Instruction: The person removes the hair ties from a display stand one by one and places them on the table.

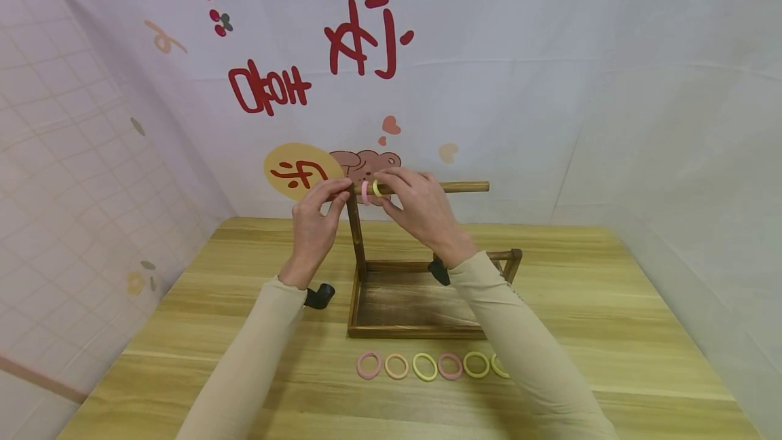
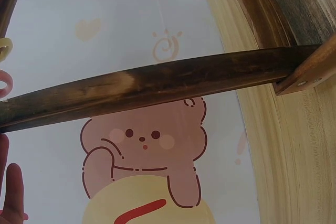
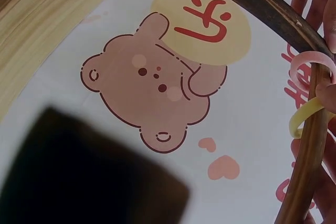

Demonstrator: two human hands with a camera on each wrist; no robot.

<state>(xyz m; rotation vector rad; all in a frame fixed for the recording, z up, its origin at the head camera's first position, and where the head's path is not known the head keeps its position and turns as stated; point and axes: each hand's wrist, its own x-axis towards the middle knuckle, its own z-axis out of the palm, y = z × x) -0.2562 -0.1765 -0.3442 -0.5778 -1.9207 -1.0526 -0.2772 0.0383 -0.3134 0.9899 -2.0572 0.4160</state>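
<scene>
A dark wooden stand has an upright post [image 1: 356,233] with a horizontal rod [image 1: 467,187] running right from its top. My left hand [image 1: 313,226] holds the corner where post and rod meet, thumb and fingers around it. A pink ring [image 1: 365,193] hangs on the rod close to that corner. Just right of it, my right hand [image 1: 421,209] pinches a yellow ring [image 1: 376,188] that is also around the rod. Both rings show side by side in the right wrist view, the pink ring [image 3: 298,69] nearer the post than the yellow ring [image 3: 300,119].
The stand's tray base [image 1: 415,332] rests on the wood-grain table [image 1: 244,331]. A lower bar [image 1: 515,263] rises at its right end. In front lies a row of several rings, including a pink ring [image 1: 359,371] and an orange ring [image 1: 387,370]. A printed cloth backdrop [image 1: 519,87] stands behind.
</scene>
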